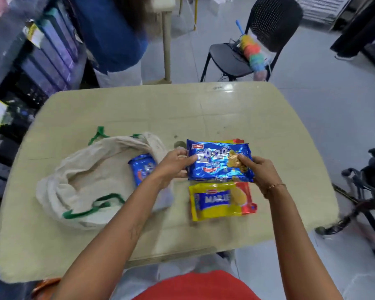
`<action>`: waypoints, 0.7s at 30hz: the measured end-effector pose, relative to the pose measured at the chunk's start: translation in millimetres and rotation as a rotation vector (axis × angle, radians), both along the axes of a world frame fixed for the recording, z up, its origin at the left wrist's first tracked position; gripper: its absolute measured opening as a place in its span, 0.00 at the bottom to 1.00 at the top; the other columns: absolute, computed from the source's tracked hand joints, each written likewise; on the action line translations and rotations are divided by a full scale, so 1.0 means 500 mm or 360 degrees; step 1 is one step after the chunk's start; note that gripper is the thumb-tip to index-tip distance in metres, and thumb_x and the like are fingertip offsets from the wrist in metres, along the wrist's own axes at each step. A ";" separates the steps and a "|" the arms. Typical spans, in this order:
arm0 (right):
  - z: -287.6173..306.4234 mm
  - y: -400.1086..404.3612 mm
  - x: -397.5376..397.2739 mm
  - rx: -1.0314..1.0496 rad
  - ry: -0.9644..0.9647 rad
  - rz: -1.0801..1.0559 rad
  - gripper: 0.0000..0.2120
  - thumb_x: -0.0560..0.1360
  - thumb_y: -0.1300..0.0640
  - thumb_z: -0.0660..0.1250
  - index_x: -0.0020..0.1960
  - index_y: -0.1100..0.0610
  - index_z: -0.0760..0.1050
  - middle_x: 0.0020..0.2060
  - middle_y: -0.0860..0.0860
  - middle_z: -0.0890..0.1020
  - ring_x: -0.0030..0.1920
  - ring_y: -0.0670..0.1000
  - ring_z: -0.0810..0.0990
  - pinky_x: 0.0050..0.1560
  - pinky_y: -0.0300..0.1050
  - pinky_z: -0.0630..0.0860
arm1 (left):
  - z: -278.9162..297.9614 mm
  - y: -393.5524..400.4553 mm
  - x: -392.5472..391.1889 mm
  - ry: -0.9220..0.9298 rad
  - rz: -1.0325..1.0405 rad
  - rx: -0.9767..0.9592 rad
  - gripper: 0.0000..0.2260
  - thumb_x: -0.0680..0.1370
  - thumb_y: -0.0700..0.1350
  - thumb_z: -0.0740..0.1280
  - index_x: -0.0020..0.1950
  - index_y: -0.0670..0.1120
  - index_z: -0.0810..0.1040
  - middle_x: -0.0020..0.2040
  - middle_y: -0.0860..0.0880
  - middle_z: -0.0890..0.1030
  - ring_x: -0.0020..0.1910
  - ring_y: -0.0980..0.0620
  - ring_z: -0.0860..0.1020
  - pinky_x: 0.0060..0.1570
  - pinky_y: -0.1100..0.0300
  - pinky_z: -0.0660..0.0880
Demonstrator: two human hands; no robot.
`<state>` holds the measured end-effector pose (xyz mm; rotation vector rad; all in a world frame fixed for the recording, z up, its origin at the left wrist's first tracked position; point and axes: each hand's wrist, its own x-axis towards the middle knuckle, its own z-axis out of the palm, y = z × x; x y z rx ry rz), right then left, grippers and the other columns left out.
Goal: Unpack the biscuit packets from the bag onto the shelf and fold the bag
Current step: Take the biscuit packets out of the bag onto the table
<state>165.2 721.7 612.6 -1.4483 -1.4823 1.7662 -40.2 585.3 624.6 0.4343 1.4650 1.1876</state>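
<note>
A blue biscuit packet (214, 164) is held by both hands just above the beige table (139, 109); my left hand (173, 163) grips its left end and my right hand (256, 169) its right end. Behind it the edge of a yellow-and-red packet (236, 141) peeks out. A yellow Marie packet (221, 201) lies flat on the table just in front of it. The cream cloth bag (82, 180) with green handles lies open at the left, and another blue packet (142, 169) sticks out of its mouth beside my left wrist.
A person in blue stands beyond the table's far left corner (113, 35). Shelves with dark packets (41, 61) run along the left. A black chair (258, 40) holding a colourful duster stands behind the table. A black metal frame (366, 195) is on the floor at right.
</note>
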 end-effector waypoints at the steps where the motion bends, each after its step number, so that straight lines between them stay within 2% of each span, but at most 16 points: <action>1: -0.006 0.019 0.030 -0.0003 -0.0016 -0.0023 0.12 0.74 0.58 0.68 0.52 0.66 0.79 0.38 0.55 0.84 0.33 0.47 0.82 0.39 0.42 0.81 | -0.007 0.026 0.041 -0.0011 0.0062 0.0012 0.07 0.78 0.43 0.66 0.55 0.43 0.75 0.46 0.47 0.81 0.38 0.56 0.82 0.38 0.60 0.81; 4: -0.022 0.108 0.160 0.0099 -0.0101 -0.0143 0.08 0.75 0.61 0.67 0.52 0.64 0.78 0.34 0.49 0.84 0.28 0.40 0.80 0.34 0.35 0.79 | -0.037 0.130 0.207 0.0188 0.0187 -0.0062 0.10 0.77 0.42 0.67 0.55 0.38 0.77 0.45 0.46 0.80 0.45 0.50 0.80 0.48 0.51 0.78; 6: -0.043 0.154 0.234 0.0150 -0.0160 -0.0232 0.05 0.75 0.63 0.67 0.50 0.62 0.78 0.27 0.43 0.83 0.27 0.37 0.78 0.30 0.32 0.77 | -0.060 0.181 0.302 0.0283 0.0186 -0.0133 0.09 0.76 0.43 0.68 0.53 0.39 0.78 0.47 0.47 0.81 0.48 0.47 0.81 0.50 0.54 0.77; 7: -0.053 0.177 0.273 0.0174 -0.0194 -0.0259 0.05 0.75 0.63 0.67 0.50 0.62 0.78 0.27 0.42 0.83 0.27 0.37 0.78 0.30 0.32 0.77 | -0.071 0.207 0.351 0.0316 0.0168 -0.0175 0.10 0.76 0.43 0.68 0.55 0.41 0.76 0.51 0.46 0.81 0.52 0.45 0.81 0.54 0.54 0.77; 9: -0.081 0.212 0.346 0.0177 -0.0295 -0.0301 0.07 0.74 0.62 0.68 0.51 0.62 0.79 0.34 0.48 0.84 0.31 0.42 0.79 0.33 0.37 0.79 | -0.089 0.253 0.446 0.0385 0.0111 -0.0310 0.21 0.76 0.47 0.67 0.65 0.40 0.67 0.63 0.44 0.77 0.62 0.44 0.76 0.63 0.51 0.72; 11: -0.113 0.226 0.396 0.0140 -0.0400 -0.0286 0.11 0.73 0.60 0.69 0.54 0.65 0.79 0.42 0.56 0.82 0.39 0.50 0.79 0.38 0.44 0.79 | -0.106 0.277 0.509 0.0394 0.0065 -0.0517 0.29 0.76 0.51 0.66 0.70 0.40 0.58 0.68 0.42 0.71 0.66 0.43 0.72 0.65 0.52 0.69; 13: -0.137 0.233 0.422 0.0077 -0.0455 -0.0244 0.17 0.73 0.59 0.71 0.58 0.66 0.77 0.47 0.59 0.81 0.44 0.54 0.78 0.42 0.49 0.79 | -0.124 0.290 0.540 0.0410 0.0030 -0.0708 0.31 0.77 0.54 0.63 0.72 0.41 0.55 0.70 0.41 0.68 0.68 0.41 0.69 0.66 0.51 0.67; 15: -0.154 0.233 0.425 0.0033 -0.0458 -0.0246 0.19 0.71 0.58 0.72 0.59 0.66 0.77 0.51 0.61 0.82 0.49 0.55 0.79 0.50 0.53 0.79 | -0.139 0.293 0.545 0.0461 0.0007 -0.0815 0.32 0.78 0.54 0.62 0.74 0.41 0.52 0.73 0.40 0.65 0.71 0.40 0.66 0.68 0.49 0.66; 16: -0.158 0.232 0.424 0.0016 -0.0464 -0.0244 0.20 0.71 0.58 0.73 0.60 0.66 0.77 0.51 0.60 0.82 0.49 0.55 0.80 0.49 0.52 0.79 | -0.144 0.293 0.548 0.0494 -0.0010 -0.0844 0.33 0.78 0.53 0.62 0.75 0.41 0.50 0.73 0.40 0.63 0.72 0.41 0.65 0.69 0.48 0.64; 18: -0.155 0.234 0.413 -0.0010 -0.0530 -0.0227 0.19 0.70 0.58 0.73 0.58 0.64 0.78 0.49 0.59 0.83 0.45 0.55 0.81 0.43 0.48 0.80 | -0.145 0.291 0.558 0.0593 -0.0102 -0.0906 0.36 0.76 0.52 0.64 0.76 0.42 0.49 0.74 0.41 0.59 0.72 0.40 0.62 0.71 0.46 0.62; 19: -0.149 0.239 0.405 -0.0010 -0.0627 -0.0178 0.16 0.70 0.57 0.73 0.55 0.64 0.79 0.46 0.59 0.83 0.43 0.55 0.81 0.41 0.46 0.78 | -0.141 0.293 0.564 0.0643 -0.0150 -0.0947 0.36 0.75 0.53 0.65 0.76 0.43 0.50 0.74 0.41 0.56 0.72 0.40 0.61 0.71 0.47 0.61; 21: -0.124 0.257 0.384 0.0025 -0.1027 0.0051 0.11 0.69 0.56 0.71 0.45 0.64 0.78 0.39 0.57 0.82 0.43 0.58 0.81 0.40 0.43 0.73 | -0.132 0.298 0.571 0.0693 -0.0201 -0.0988 0.37 0.74 0.53 0.66 0.75 0.43 0.51 0.76 0.43 0.50 0.74 0.40 0.57 0.73 0.48 0.58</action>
